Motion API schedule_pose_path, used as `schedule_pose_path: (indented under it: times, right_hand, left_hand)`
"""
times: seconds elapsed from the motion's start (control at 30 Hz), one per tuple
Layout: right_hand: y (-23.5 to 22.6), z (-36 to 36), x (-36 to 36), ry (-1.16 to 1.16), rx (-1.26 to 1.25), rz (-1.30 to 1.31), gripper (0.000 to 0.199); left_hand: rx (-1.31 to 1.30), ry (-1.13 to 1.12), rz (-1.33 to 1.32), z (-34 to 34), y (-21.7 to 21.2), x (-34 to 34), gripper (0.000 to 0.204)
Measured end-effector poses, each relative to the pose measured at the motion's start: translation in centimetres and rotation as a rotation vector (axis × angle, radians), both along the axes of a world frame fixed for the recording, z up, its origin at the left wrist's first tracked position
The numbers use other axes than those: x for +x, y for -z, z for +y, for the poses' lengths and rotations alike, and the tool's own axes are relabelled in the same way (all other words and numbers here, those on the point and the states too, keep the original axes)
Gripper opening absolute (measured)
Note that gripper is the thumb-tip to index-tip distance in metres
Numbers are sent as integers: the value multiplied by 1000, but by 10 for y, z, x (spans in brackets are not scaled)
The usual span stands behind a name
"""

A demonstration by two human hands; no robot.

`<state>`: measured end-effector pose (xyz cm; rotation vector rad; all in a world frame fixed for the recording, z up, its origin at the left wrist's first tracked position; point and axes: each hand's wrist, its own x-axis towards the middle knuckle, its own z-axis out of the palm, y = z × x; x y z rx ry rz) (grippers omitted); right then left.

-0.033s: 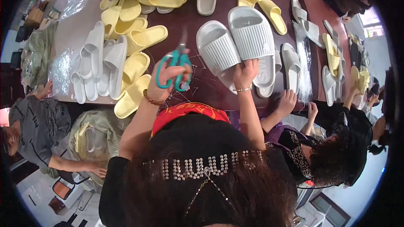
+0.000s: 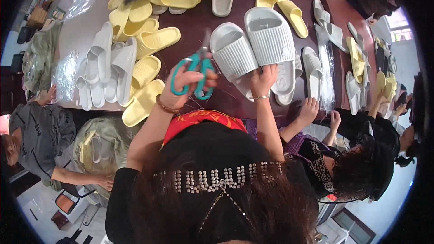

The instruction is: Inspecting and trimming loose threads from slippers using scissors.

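My left hand (image 2: 185, 79) is closed around a pair of scissors (image 2: 205, 68) with teal handles, thumb and fingers in the loops. Their blades point away from me and look blurred, close to the left slipper's edge. With my right hand (image 2: 266, 79) I grip a pair of light grey ribbed slippers, a left slipper (image 2: 234, 56) and a right slipper (image 2: 274, 40), from their near side. The fingertips under the straps are partly hidden. Below the right slipper, another grey slipper (image 2: 284, 95) shows in part. Thin loose threads (image 2: 192, 105) lie on the dark red table by my left hand.
Yellow slippers (image 2: 158, 38) and grey slippers (image 2: 124, 65) crowd the table's left side. A lone grey slipper (image 2: 312, 65) stands right of my pair, near a co-worker's hand (image 2: 308, 110). Clear plastic wrap (image 2: 326, 70) runs along the right seam. People sit close on both sides.
My left hand has shifted a little to the right with the scissors, bringing the blades nearer the left slipper. My right hand and the pair stay nearly still.
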<state>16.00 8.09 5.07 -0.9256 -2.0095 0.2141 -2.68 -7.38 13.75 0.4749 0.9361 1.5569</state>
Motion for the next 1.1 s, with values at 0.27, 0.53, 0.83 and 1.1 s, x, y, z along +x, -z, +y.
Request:
schedule_pose_path:
  times: [0.27, 0.53, 0.83, 1.1]
  right_hand:
    - [-14, -19, 1, -100, 156, 51, 35]
    - [-7, -32, 7, -52, 34, 82, 28]
    - [72, 5, 6, 21, -402, -22, 19]
    - [-4, -19, 26, -243, -777, -662, 18]
  left_hand:
    - [95, 348, -318, 26, -14, 26, 50]
    - [141, -6, 107, 20, -4, -5, 39]
    - [-572, -5, 1288, 39, 167, -37, 50]
    - [-610, 92, 1577, 48, 197, -27, 43]
